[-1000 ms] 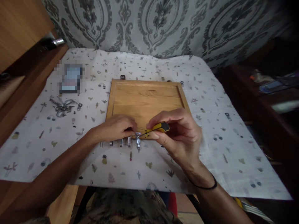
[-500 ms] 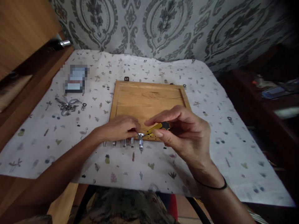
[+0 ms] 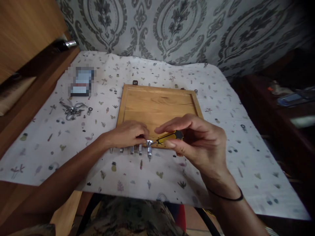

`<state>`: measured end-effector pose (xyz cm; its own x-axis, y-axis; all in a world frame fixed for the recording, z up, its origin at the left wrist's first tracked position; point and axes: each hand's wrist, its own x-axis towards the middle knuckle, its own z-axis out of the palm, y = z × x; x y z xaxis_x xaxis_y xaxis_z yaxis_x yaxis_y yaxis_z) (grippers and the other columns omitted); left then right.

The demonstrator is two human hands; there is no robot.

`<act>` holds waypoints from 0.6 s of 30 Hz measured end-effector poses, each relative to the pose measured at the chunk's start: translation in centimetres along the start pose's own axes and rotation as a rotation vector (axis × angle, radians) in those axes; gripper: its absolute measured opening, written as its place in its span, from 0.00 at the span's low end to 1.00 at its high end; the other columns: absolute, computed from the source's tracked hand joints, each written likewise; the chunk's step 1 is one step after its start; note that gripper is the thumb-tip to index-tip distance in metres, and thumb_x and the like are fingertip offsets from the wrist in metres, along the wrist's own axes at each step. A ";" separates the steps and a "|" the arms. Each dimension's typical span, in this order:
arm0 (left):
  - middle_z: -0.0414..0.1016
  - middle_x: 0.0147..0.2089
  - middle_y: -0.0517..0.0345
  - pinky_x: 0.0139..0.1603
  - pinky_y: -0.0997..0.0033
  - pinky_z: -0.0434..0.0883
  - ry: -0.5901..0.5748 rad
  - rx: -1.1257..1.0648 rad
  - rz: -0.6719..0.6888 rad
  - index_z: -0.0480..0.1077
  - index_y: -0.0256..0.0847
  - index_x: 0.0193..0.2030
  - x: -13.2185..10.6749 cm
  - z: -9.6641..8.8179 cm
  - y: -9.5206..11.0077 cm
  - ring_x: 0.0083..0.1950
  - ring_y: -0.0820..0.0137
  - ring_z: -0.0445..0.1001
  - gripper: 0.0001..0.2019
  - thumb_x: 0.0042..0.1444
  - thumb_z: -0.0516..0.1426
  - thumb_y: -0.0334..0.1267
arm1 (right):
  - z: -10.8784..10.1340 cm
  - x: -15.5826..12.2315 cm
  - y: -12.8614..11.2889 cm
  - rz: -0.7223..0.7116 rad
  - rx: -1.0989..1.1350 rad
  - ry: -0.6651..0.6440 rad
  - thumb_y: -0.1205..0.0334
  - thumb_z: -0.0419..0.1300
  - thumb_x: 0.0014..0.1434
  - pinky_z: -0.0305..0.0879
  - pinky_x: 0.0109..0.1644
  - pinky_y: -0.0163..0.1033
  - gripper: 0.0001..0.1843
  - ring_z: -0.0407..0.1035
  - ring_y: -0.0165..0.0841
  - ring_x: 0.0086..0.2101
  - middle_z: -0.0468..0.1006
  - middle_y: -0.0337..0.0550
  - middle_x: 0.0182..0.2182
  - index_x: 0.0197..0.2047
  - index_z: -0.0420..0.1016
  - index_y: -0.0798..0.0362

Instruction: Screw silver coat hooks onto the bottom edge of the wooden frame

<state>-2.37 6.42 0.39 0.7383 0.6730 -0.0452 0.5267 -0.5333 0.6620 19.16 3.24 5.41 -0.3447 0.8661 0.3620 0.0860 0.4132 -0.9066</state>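
Observation:
A framed wooden board lies on the cloth-covered table. Along its near edge is a row of small shiny metal hooks. My left hand rests on the board's near left part, its fingertips pinched at the plate of the rightmost metal hook. In my right hand is a small yellow-and-black screwdriver, held between the thumb and curled fingers. The screwdriver's tip points left and meets the plate of that hook. Any screw under the tip is too small to make out.
A pile of loose metal hooks lies at the left, below a blurred phone-like object. Small dark rings sit beyond the board's far edge. A wooden cabinet stands at the left, a patterned curtain behind.
The screwdriver has turned a little in my right hand, showing more black on its handle. My left hand stays at the same hook. The whole view has shifted slightly.

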 end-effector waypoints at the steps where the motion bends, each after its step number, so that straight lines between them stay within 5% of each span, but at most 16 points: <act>1: 0.83 0.42 0.58 0.41 0.73 0.66 -0.005 -0.007 0.004 0.79 0.39 0.39 0.0 0.0 0.0 0.42 0.70 0.79 0.06 0.66 0.60 0.33 | 0.0 0.0 0.0 0.011 0.016 -0.006 0.51 0.76 0.55 0.68 0.23 0.33 0.13 0.71 0.28 0.24 0.84 0.40 0.32 0.36 0.82 0.49; 7: 0.83 0.42 0.58 0.43 0.73 0.66 0.011 -0.005 -0.010 0.79 0.39 0.40 0.0 0.0 0.0 0.43 0.70 0.78 0.05 0.64 0.60 0.29 | -0.9 -0.3 -0.5 0.033 0.019 -0.139 0.56 0.66 0.67 0.73 0.25 0.34 0.13 0.72 0.25 0.21 0.84 0.40 0.37 0.54 0.83 0.46; 11: 0.83 0.43 0.59 0.41 0.73 0.66 0.008 0.003 -0.003 0.79 0.40 0.40 0.0 0.1 -0.1 0.42 0.70 0.78 0.05 0.64 0.60 0.30 | -0.7 -0.1 -0.4 -0.008 0.004 -0.091 0.56 0.70 0.63 0.72 0.23 0.34 0.07 0.72 0.28 0.23 0.84 0.42 0.36 0.44 0.85 0.47; 14: 0.83 0.42 0.58 0.41 0.73 0.65 0.005 0.011 -0.002 0.79 0.40 0.39 0.0 0.1 -0.2 0.42 0.69 0.79 0.05 0.64 0.60 0.31 | -0.3 0.1 0.1 -0.036 0.000 -0.012 0.53 0.76 0.55 0.73 0.25 0.35 0.12 0.76 0.31 0.28 0.85 0.42 0.35 0.36 0.81 0.48; 18: 0.83 0.43 0.58 0.43 0.72 0.67 0.010 0.003 0.012 0.79 0.39 0.39 0.0 0.1 -0.2 0.44 0.68 0.79 0.06 0.64 0.60 0.29 | -0.2 0.0 0.3 -0.001 0.041 -0.047 0.51 0.76 0.54 0.74 0.27 0.34 0.15 0.77 0.31 0.28 0.85 0.40 0.32 0.38 0.80 0.49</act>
<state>-2.41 6.47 0.15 0.7403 0.6717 -0.0292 0.5190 -0.5433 0.6599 19.40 3.42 5.20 -0.3882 0.8511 0.3534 0.0479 0.4015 -0.9146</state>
